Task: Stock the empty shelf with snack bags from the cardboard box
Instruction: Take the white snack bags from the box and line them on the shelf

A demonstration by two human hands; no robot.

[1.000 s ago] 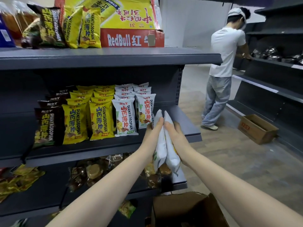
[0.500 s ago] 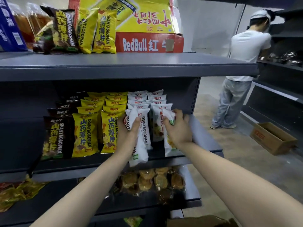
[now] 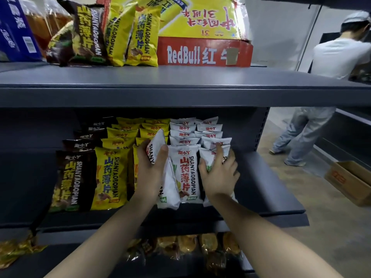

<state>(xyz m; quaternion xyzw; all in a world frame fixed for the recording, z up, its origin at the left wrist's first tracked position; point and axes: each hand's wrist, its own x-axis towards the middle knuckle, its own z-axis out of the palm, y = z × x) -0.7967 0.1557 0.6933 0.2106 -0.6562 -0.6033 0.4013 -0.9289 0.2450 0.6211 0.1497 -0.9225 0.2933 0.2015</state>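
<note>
Grey shelving unit (image 3: pixel 180 93) fills the view. We're working its middle shelf (image 3: pixel 267 189), right end bare. On it, left to right: dark bags (image 3: pixel 74 181), yellow bags (image 3: pixel 109 179), white bags (image 3: pixel 184 135), in rows running far. Top shelf: red RedBull carton (image 3: pixel 204 52) with dark and yellow bags leaning just left of it. Another person (image 3: pixel 321 87) stands far right in the aisle, open cardboard box (image 3: pixel 349 181) on the floor near them. Bottom shelf: clear-wrapped golden snacks (image 3: pixel 186 245).

Our left hand (image 3: pixel 149 173) grips a white snack bag (image 3: pixel 166 189) edge-on, tilted, thumb on its right side, fingers wrapped behind, at the front of the left white row. Front white bag (image 3: pixel 185 175) stands upright between our hands. Right hand (image 3: pixel 218 177) has fingers spread over another white bag (image 3: pixel 208 159), thumb on its left edge, at the front of the right white row.
</note>
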